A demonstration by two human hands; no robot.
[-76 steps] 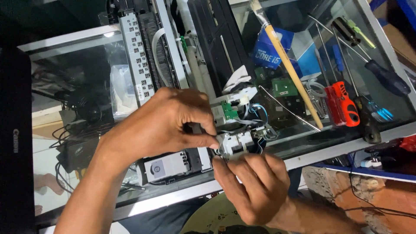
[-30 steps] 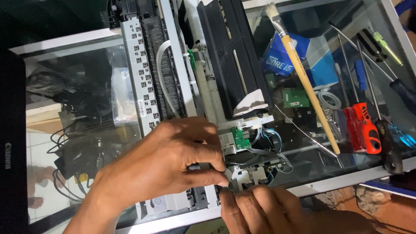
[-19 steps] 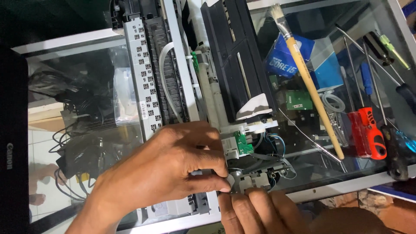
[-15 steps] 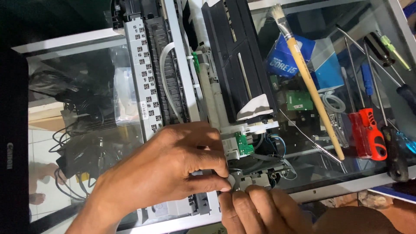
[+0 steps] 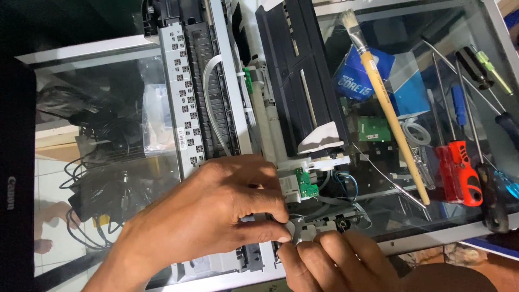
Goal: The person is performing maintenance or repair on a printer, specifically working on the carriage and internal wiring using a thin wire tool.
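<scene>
An opened printer mechanism (image 5: 254, 97), black and grey with white tubes, lies on a glass table. My left hand (image 5: 211, 216) rests over its near end, thumb and forefinger pinched on a small grey part at the mechanism's front corner. My right hand (image 5: 335, 262) comes up from below, fingertips closed on the same small part (image 5: 296, 230). A small green circuit board (image 5: 306, 185) with white connectors and blue wires sits just above my fingers. What exactly I grip is partly hidden by my fingers.
On the glass to the right lie a long yellow-handled brush (image 5: 386, 108), a red-handled screwdriver (image 5: 457, 173), several other screwdrivers (image 5: 486, 189) and a blue box (image 5: 365, 78). Cables and bags (image 5: 102, 184) lie on the shelf under the glass at left. The table's metal front edge (image 5: 432, 238) runs near my right hand.
The view has shifted, so my hands sit lower in the frame. Both hands stay pinched at the same corner of the mechanism with only small finger movements.
</scene>
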